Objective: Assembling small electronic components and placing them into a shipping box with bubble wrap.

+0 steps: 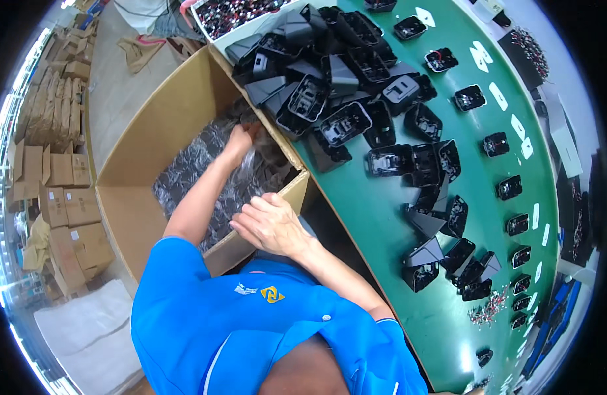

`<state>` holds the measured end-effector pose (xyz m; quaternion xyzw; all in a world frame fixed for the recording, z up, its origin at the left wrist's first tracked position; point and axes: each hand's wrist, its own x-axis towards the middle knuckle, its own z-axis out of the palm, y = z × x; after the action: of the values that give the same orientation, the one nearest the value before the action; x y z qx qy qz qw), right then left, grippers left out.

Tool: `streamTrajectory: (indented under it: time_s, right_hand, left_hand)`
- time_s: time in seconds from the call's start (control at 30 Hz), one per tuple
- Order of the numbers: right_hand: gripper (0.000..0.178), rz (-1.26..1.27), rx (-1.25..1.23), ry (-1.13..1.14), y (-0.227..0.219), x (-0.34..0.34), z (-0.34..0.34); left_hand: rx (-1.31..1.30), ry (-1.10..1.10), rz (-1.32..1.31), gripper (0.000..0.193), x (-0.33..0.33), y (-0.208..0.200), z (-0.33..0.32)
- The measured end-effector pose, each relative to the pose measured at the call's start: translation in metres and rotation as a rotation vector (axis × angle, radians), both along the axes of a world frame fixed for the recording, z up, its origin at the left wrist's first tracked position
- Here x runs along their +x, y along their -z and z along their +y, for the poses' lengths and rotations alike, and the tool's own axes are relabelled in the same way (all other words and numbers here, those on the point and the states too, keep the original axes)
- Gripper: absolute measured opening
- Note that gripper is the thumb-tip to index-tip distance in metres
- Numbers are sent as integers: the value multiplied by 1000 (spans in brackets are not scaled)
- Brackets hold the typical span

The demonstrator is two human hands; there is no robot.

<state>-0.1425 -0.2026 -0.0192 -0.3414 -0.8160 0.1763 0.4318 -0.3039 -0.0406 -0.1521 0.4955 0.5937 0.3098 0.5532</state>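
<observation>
My left hand reaches down into a large open cardboard box on the left. Its fingers are bent among clear plastic wrapping over dark contents; what they hold is hidden. Above the box's near rim is my right hand, back up and fingers curled together, its palm out of sight. Whether it holds the rim I cannot tell. Beside the box, a heap of black plastic housings lies on a green table, some with hollow insides facing up.
Along the table's right side runs a row of black housings with flat white pieces beside them. Small red and white parts lie in a pile. A white tray of small parts stands behind the box. Stacked cartons line the far left.
</observation>
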Motion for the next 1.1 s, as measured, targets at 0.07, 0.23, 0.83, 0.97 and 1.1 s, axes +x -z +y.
streamTrajectory:
  time_s: [0.07, 0.23, 0.83, 0.97, 1.1]
  right_hand:
    - [10, -1, 5, 13, 3, -2, 3]
    - [10, -1, 0, 8, 6, -6, 4]
    - [10, -22, 6, 10, 4, -6, 6]
    - [10, -19, 22, 34, 5, -7, 7]
    - [9, -29, 34, 14, 1, -9, 8]
  left_hand:
    - [-60, 102, 47, 23, -5, 6, 11]
    - [189, 168, 176, 25, -3, 43, 20]
    - [570, 263, 368, 23, 17, 42, -15]
    - [1, 94, 242, 24, 9, 36, -4]
    - [220, 163, 835, 27, -3, 104, 51]
